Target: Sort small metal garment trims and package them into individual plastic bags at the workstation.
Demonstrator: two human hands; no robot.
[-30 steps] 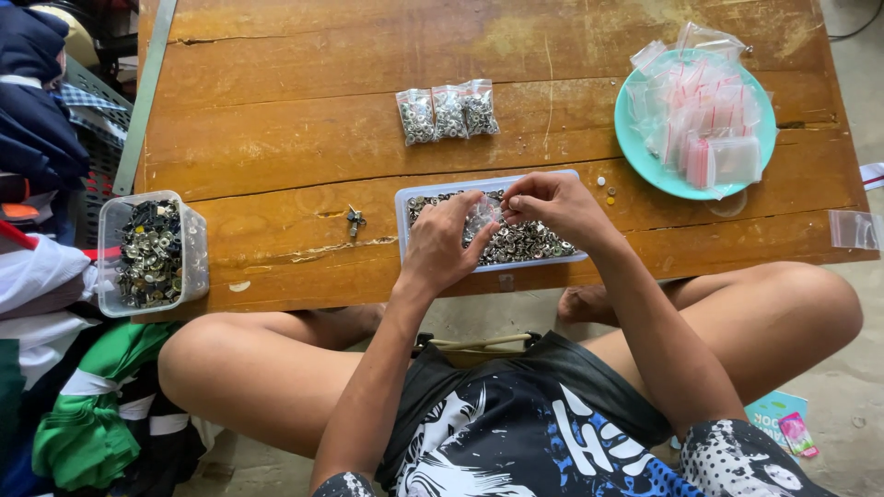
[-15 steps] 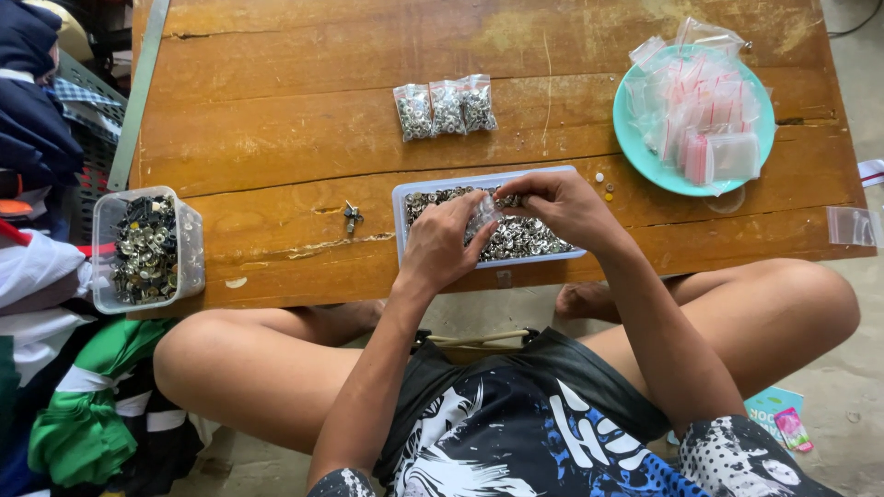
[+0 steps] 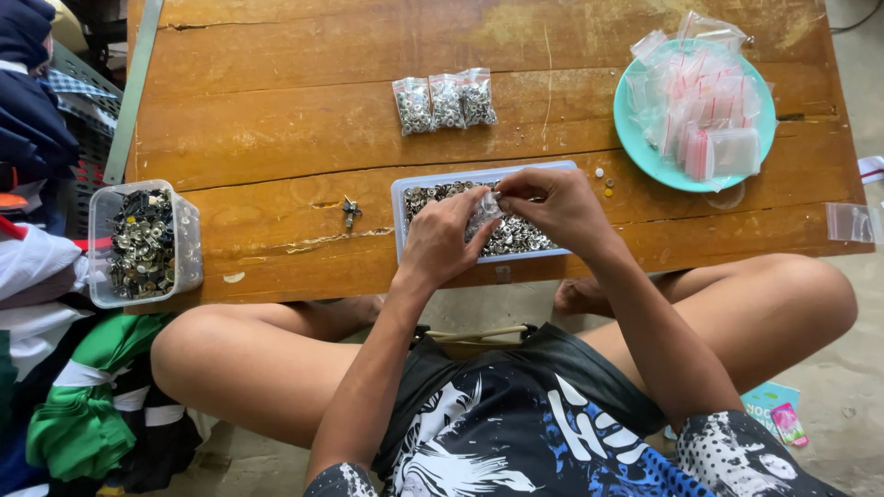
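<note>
Both hands meet over a shallow clear tray (image 3: 399,195) full of small metal snap buttons at the near edge of a low wooden table (image 3: 276,101). My left hand (image 3: 444,241) and my right hand (image 3: 552,207) pinch a small clear plastic bag (image 3: 485,210) between them, just above the buttons. Three filled small bags (image 3: 445,101) lie in a row farther back on the table.
A teal plate (image 3: 645,152) piled with empty zip bags sits at the right. A clear tub (image 3: 189,239) of metal parts stands at the left edge. A small metal piece (image 3: 350,212) lies left of the tray. Clothes are heaped on the left; one loose bag (image 3: 852,222) lies at the right edge.
Both hands stay over the tray with the small bag; the fingers shift only slightly.
</note>
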